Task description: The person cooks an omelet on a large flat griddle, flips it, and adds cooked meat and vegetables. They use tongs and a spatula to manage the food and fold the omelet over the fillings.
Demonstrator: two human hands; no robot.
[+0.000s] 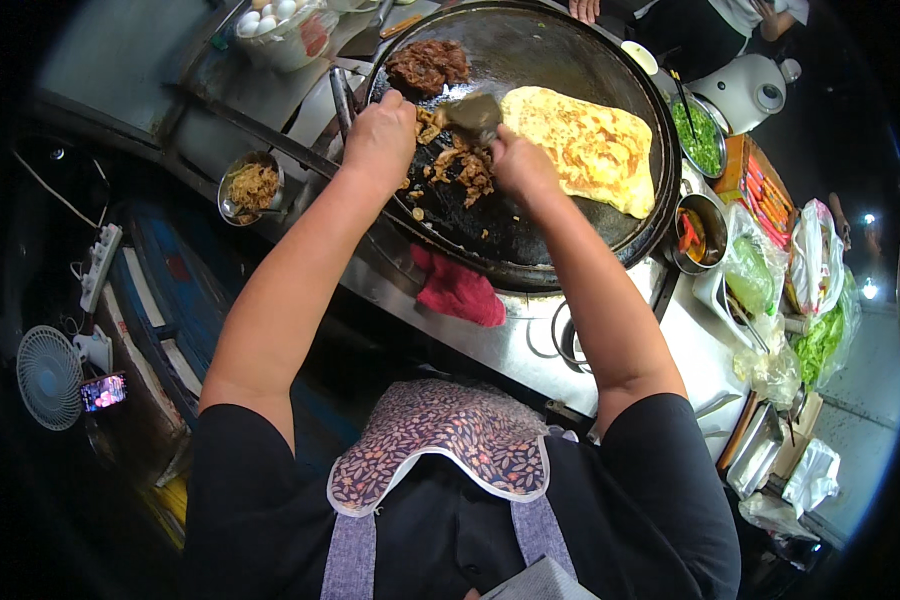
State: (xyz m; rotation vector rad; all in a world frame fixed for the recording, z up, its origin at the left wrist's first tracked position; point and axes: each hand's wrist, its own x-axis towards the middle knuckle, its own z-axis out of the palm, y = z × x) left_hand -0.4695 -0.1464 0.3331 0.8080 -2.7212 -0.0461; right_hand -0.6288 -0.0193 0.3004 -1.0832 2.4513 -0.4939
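A large round griddle (592,56) lies in front of me. My right hand (526,166) grips a metal spatula, its blurred blade (474,114) just above chopped browned meat (461,169). At the griddle's left side, my left hand (381,141) is curled with the knuckles up. What it may hold is hidden beneath the fingers. Between my hands lie the meat and small fried pieces (426,126). A folded, egg-coated flatbread (589,150) lies flat right of the spatula. Beyond my left hand sits a mound of dark shredded meat (427,66).
A metal cup of shredded food (252,186) stands left of the griddle. On the right are a bowl of chopped scallions (696,139), a sauce pot (701,232) and bagged greens (821,337). A red cloth (461,289) hangs below the griddle. Another person's hand (585,9) touches the far rim.
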